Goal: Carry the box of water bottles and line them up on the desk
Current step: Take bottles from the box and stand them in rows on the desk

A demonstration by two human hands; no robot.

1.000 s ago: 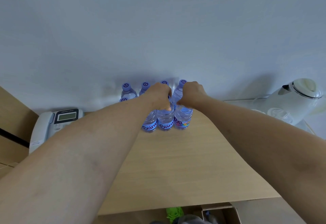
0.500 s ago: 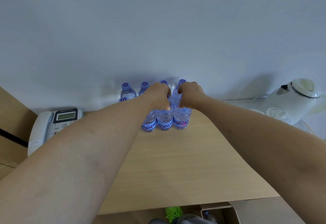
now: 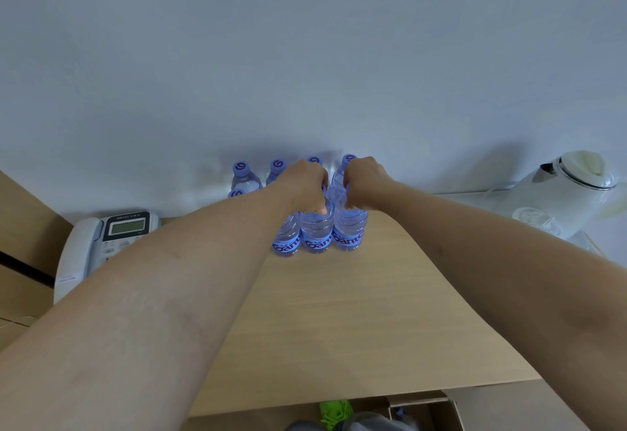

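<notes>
- I see the counter point(image 3: 356, 322) as a pale wood top that reaches back to the wall point(image 3: 305, 40). Its near edge runs across the bottom of the view, its right edge slants away, and a broad bare stretch lies between the near edge and the bottles.
- My 2 forearms cover much of the left and right sides, so the left part of the counter is hidden from me.
- A white kettle point(image 3: 563, 196) sits on a separate pale surface to the right, well apart from the bottles. Its right side is cut off by the frame.
- A desk phone point(image 3: 101, 244) lies at the left, partly behind my left forearm.
- The cardboard box point(image 3: 424, 413) shows below the counter's near edge, open and cut off at the bottom; I cannot make out what is in it.
- The water bottles point(image 3: 317, 234) stand upright at the back of the counter, close to the wall, in 2 rows. I count 3 bodies in front and 4 caps behind, plus 1 more cap at the left; my hands hide the rest.
- My left hand point(image 3: 305, 186) is curled round the neck of the front middle bottle.
- My right hand point(image 3: 364, 183) is curled round the neck of the front right bottle point(image 3: 349, 230). The 2 hands are just beside each other.
</notes>
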